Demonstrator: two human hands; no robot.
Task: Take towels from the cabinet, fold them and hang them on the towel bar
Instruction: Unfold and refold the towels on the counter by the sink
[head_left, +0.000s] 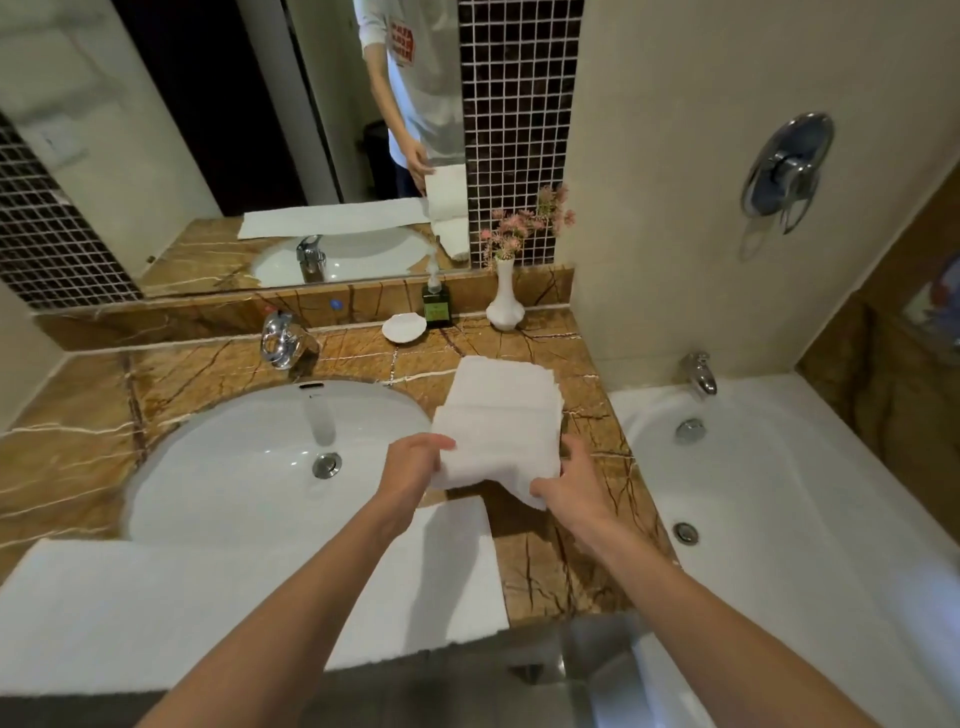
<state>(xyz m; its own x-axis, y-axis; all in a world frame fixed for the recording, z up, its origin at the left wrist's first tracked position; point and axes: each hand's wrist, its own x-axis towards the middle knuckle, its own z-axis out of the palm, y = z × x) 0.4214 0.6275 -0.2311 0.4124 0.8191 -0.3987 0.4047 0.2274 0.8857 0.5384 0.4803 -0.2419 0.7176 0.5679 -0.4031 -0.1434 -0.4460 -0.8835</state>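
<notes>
Reaching over the flat white towel (208, 597) on the marble counter (540, 566), your left hand (421, 462) curled round the left side of the folded towel (498, 426), your right hand (566, 478) pinching its near corner, folded towel lying between sink (234, 467) and bathtub (779, 519), soap dish (403, 328) beyond.

white oval sink (234, 457) sitting in brown marble counter (545, 571), chrome faucet (283, 338) standing behind it. soap dish (404, 327), dark soap dispenser (435, 304) and white vase (505, 301) holding pink flowers (524, 223) lining back edge below mirror (208, 130). white bathtub (779, 519) lying at right, spout (698, 371) jutting over it.
</notes>
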